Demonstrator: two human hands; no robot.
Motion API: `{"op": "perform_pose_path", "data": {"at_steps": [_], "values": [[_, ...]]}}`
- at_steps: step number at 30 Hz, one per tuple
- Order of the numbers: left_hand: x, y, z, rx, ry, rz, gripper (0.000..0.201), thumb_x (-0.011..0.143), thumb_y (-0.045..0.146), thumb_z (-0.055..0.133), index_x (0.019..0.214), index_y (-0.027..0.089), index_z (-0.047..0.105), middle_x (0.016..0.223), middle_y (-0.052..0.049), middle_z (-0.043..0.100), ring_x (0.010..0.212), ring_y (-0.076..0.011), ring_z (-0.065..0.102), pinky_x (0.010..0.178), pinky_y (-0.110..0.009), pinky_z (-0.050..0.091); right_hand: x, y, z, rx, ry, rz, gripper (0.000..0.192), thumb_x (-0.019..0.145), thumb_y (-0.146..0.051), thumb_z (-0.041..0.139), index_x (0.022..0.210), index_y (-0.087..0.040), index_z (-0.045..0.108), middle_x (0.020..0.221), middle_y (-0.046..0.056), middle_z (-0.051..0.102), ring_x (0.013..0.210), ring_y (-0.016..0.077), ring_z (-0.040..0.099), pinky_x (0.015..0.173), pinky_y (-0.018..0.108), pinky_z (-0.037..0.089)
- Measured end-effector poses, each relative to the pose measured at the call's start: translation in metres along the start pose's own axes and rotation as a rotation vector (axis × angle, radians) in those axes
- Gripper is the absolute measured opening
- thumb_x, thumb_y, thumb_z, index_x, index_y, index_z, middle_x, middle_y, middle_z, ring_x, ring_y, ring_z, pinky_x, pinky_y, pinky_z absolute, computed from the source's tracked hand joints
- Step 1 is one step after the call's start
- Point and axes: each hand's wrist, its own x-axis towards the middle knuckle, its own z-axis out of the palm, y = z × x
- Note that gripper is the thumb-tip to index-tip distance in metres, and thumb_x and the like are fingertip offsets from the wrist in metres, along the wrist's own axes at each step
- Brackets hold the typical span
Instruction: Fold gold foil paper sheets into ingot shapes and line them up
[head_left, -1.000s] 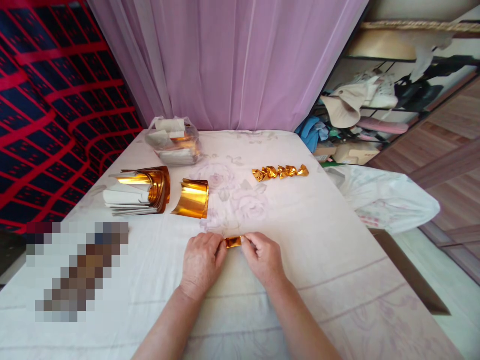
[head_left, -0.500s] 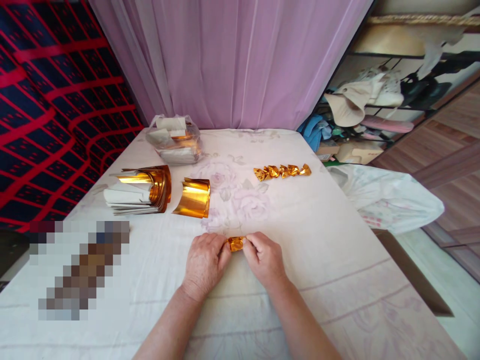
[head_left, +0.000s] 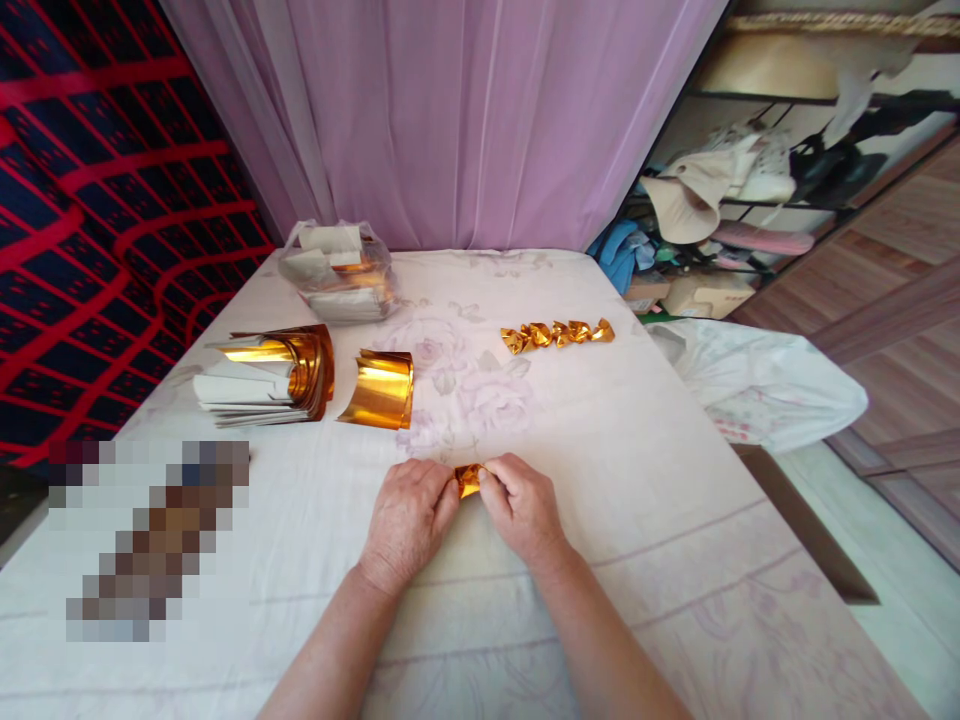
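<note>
Between my hands, low over the near half of the table, is a small piece of shiny gold foil paper (head_left: 469,481), rolled and creased. My left hand (head_left: 411,515) pinches its left end between thumb and fingers. The right end is pinched by my right hand (head_left: 525,508); the fingertips partly hide both ends. Beyond my hands to the left lie a few curved gold foil sheets (head_left: 379,390) and a thicker curled stack of foil paper (head_left: 262,380) with white backing. A row of several twisted gold foil pieces (head_left: 556,337) sits farther off to the right.
A clear plastic bag (head_left: 341,272) with more paper stands at the far left of the flowered tablecloth (head_left: 660,570). Something pixelated (head_left: 161,540) is at the near left. Right of the table are a white plastic bag (head_left: 787,385) and a shelf of shoes and hats.
The foil between my hands has turned and creased more, with my right fingers shifting at its end. The whole view has moved slightly; the other foil pieces stay where they lay.
</note>
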Motion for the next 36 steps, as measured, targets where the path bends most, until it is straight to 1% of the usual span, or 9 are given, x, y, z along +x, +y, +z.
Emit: {"op": "perform_pose_path", "data": {"at_steps": [2, 5, 9, 14, 18, 22, 26, 32, 36], "values": [[0.0005, -0.0001, -0.0004, 0.012, 0.004, -0.031, 0.023, 0.095, 0.024, 0.045, 0.081, 0.019, 0.063, 0.074, -0.004, 0.065, 0.075, -0.0216, 0.058, 0.071, -0.035, 0.04, 0.0, -0.0008, -0.0016, 0.033, -0.017, -0.004, 0.03, 0.092, -0.021, 0.043, 0.064, -0.021, 0.055, 0.063, 0.0, 0.057, 0.06, 0.0124, 0.054, 0.06, 0.024, 0.036], [0.001, -0.0007, -0.0009, 0.007, -0.017, -0.034, 0.025, 0.095, 0.024, 0.044, 0.078, 0.019, 0.063, 0.072, -0.004, 0.064, 0.073, -0.0211, 0.058, 0.071, -0.035, 0.04, 0.0002, -0.0018, -0.0033, 0.052, -0.041, 0.014, 0.03, 0.09, -0.022, 0.043, 0.062, -0.022, 0.052, 0.061, 0.0, 0.056, 0.059, 0.012, 0.053, 0.058, 0.024, 0.035], [0.001, -0.0022, -0.001, -0.046, 0.011, -0.04, 0.025, 0.094, 0.024, 0.043, 0.082, 0.019, 0.065, 0.074, -0.004, 0.066, 0.074, -0.0208, 0.059, 0.072, -0.034, 0.041, 0.0005, -0.0029, -0.0039, 0.056, -0.036, 0.053, 0.029, 0.091, -0.026, 0.044, 0.066, -0.021, 0.056, 0.064, 0.001, 0.059, 0.06, 0.0126, 0.055, 0.059, 0.023, 0.037], [0.0008, -0.0033, -0.0014, -0.041, 0.042, -0.07, 0.024, 0.091, 0.024, 0.045, 0.078, 0.02, 0.065, 0.071, -0.004, 0.066, 0.072, -0.0208, 0.059, 0.071, -0.035, 0.042, 0.0007, -0.0033, -0.0044, 0.044, -0.008, 0.086, 0.029, 0.092, -0.029, 0.044, 0.068, -0.022, 0.058, 0.066, 0.001, 0.062, 0.061, 0.0129, 0.056, 0.06, 0.023, 0.038], [0.0009, -0.0034, -0.0016, -0.051, 0.032, -0.05, 0.025, 0.093, 0.024, 0.044, 0.08, 0.019, 0.065, 0.072, -0.004, 0.066, 0.073, -0.0213, 0.059, 0.071, -0.035, 0.041, 0.0004, -0.0018, -0.0032, -0.008, -0.054, 0.042, 0.034, 0.094, -0.025, 0.038, 0.067, -0.022, 0.057, 0.065, 0.002, 0.062, 0.062, 0.013, 0.056, 0.06, 0.024, 0.036], [0.0016, -0.0022, -0.0017, -0.047, -0.002, -0.041, 0.027, 0.095, 0.024, 0.043, 0.08, 0.02, 0.065, 0.074, -0.004, 0.066, 0.074, -0.0212, 0.059, 0.072, -0.035, 0.041, -0.0009, -0.0014, -0.0009, -0.076, -0.057, -0.014, 0.035, 0.096, -0.026, 0.036, 0.068, -0.021, 0.058, 0.066, 0.002, 0.061, 0.062, 0.0134, 0.056, 0.06, 0.025, 0.035], [0.0021, -0.0014, -0.0019, -0.031, -0.011, -0.039, 0.027, 0.094, 0.025, 0.043, 0.078, 0.019, 0.064, 0.072, -0.005, 0.065, 0.073, -0.0207, 0.059, 0.072, -0.035, 0.042, -0.0017, -0.0025, -0.0002, -0.075, -0.073, -0.076, 0.037, 0.098, -0.026, 0.035, 0.069, -0.021, 0.058, 0.065, 0.002, 0.06, 0.062, 0.0137, 0.055, 0.06, 0.025, 0.035], [0.0013, -0.0033, -0.0009, -0.06, 0.011, -0.008, 0.028, 0.094, 0.024, 0.042, 0.082, 0.02, 0.067, 0.075, -0.005, 0.067, 0.075, -0.0213, 0.06, 0.074, -0.036, 0.042, -0.0018, -0.001, 0.0008, -0.138, 0.038, 0.001, 0.032, 0.095, -0.023, 0.039, 0.068, -0.022, 0.058, 0.065, 0.002, 0.061, 0.062, 0.014, 0.055, 0.061, 0.025, 0.035], [0.0011, -0.004, -0.0008, -0.056, 0.023, -0.04, 0.028, 0.095, 0.026, 0.042, 0.083, 0.02, 0.067, 0.075, -0.005, 0.067, 0.076, -0.0218, 0.061, 0.075, -0.036, 0.042, -0.0025, -0.0012, -0.0001, -0.093, 0.029, 0.003, 0.033, 0.095, -0.025, 0.04, 0.068, -0.021, 0.058, 0.065, 0.002, 0.062, 0.062, 0.0136, 0.056, 0.061, 0.024, 0.036]]}}
